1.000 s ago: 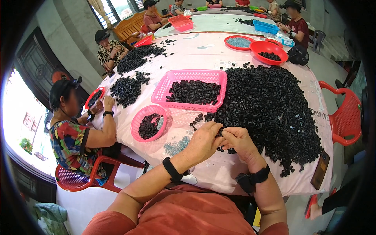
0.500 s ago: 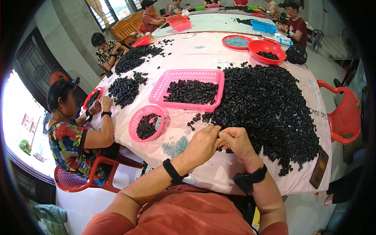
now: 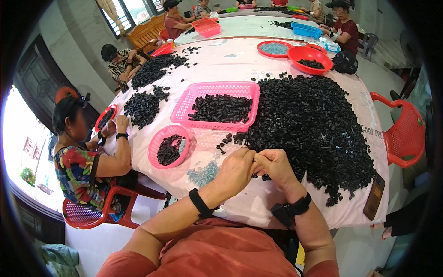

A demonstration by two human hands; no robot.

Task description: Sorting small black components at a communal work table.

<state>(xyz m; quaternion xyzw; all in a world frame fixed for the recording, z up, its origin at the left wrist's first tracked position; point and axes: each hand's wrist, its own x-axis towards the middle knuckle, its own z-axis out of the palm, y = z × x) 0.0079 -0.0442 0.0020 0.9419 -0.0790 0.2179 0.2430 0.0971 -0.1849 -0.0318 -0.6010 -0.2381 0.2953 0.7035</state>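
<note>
My left hand (image 3: 236,170) and my right hand (image 3: 275,166) meet fingertip to fingertip over the near edge of the table, pinching a small black part that the fingers mostly hide. Right behind them spreads a big heap of small black plastic parts (image 3: 308,124). A round pink basket (image 3: 169,146) with black parts sits to the left of my hands. A rectangular pink basket (image 3: 217,105) holding more black parts stands farther back. A small pile of pale bluish pieces (image 3: 203,174) lies beside my left hand.
The table has a pinkish cloth (image 3: 240,57). A person in a floral top (image 3: 78,159) sits at the left on a red chair. An empty red chair (image 3: 402,131) stands right. Red bowls (image 3: 309,56) and other people are at the far end. A phone (image 3: 374,195) lies near the right edge.
My hands stay together in the same spot with small finger movements. The person at the left has shifted an arm slightly.
</note>
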